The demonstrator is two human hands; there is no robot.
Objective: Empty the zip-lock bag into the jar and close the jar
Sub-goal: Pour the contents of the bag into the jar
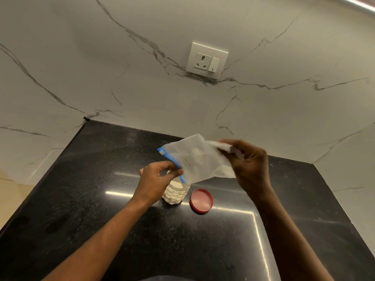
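A clear zip-lock bag (pixel 197 159) with a blue zip strip hangs tilted above an open glass jar (pixel 176 192). My left hand (pixel 157 178) pinches the bag's blue zip edge just over the jar's mouth. My right hand (pixel 250 163) grips the bag's raised bottom end. The bag looks almost flat, with a faint white dusting inside. The jar has a scalloped pattern and holds a pale, whitish filling. Its red lid (pixel 201 200) lies upside down on the counter, just right of the jar and apart from it.
A black speckled stone counter (pixel 101 199) runs to a marble wall behind. A white socket plate with a switch (pixel 207 60) is set into the wall above. The counter's left edge runs diagonally at the left.
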